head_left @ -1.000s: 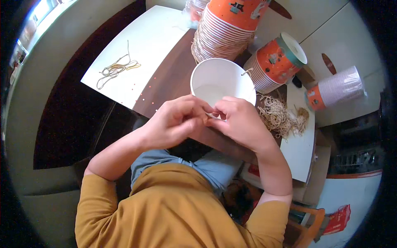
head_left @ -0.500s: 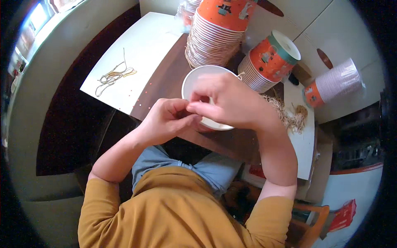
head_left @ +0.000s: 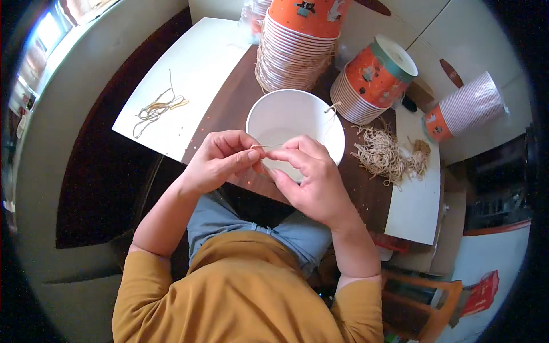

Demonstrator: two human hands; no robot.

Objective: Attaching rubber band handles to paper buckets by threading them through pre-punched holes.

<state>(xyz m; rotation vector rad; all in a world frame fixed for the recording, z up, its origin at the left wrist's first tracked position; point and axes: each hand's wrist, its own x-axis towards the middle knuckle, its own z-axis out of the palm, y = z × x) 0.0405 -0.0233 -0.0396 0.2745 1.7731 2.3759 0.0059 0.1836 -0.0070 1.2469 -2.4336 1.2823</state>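
Note:
A white-lined paper bucket [head_left: 289,111] stands in front of me, its mouth facing up. A short loop of cord [head_left: 333,107] pokes through its rim on the right. At the near rim, my left hand [head_left: 222,159] is closed, pinching a thin pale cord [head_left: 262,147] between thumb and fingertips. My right hand [head_left: 311,177] meets it there, thumb and index finger closing toward the same cord. The near part of the bucket's wall is hidden behind both hands.
Tangled beige cords [head_left: 380,151] lie at the right. Behind stand a tall stack of orange buckets [head_left: 297,51] and a shorter stack [head_left: 374,80]; another stack [head_left: 466,108] lies tilted farther right. Loose cords [head_left: 160,110] rest on the table's white left part [head_left: 186,57].
My right hand has moved down and right from above the bucket, uncovering its inside and the cord loop on the rim. My left hand stays pinching near the rim.

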